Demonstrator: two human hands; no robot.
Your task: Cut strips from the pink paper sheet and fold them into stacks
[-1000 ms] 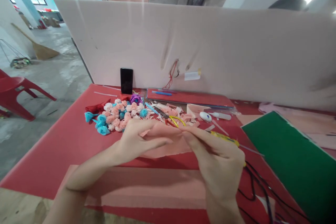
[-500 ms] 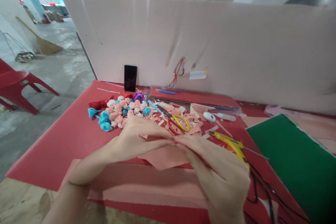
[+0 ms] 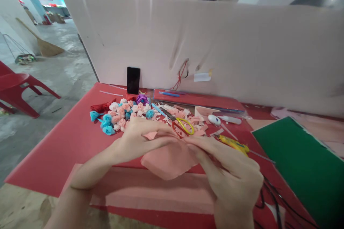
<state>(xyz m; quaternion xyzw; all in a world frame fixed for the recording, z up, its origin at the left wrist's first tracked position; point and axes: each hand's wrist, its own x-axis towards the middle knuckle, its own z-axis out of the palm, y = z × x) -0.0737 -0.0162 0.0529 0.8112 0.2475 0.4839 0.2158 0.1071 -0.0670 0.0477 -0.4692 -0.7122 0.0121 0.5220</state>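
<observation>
A piece of pink crepe paper point(image 3: 168, 161) hangs between my two hands over the red table. My left hand point(image 3: 142, 136) pinches its upper edge, and a small pink corner pokes out between thumb and fingers. From the other side my right hand point(image 3: 225, 164) grips the same edge, its fingertips close to those of the left. Below them lies a long pink paper strip point(image 3: 156, 193). Just beyond my fingertips rest scissors point(image 3: 185, 125) with one yellow and one red handle, on a heap of pink paper scraps point(image 3: 200, 118).
Paper flowers point(image 3: 123, 114) in pink, white, blue and purple cluster at the left. A yellow glue gun point(image 3: 233, 145) with black cables lies right, beside a green board point(image 3: 301, 168). A black phone point(image 3: 133, 80) leans on the white partition point(image 3: 228, 46). A red chair point(image 3: 21, 86) stands left.
My right hand has shifted slightly right and down. More of the paper shows below my fingers, and its pink corner now shows plainly in my left hand.
</observation>
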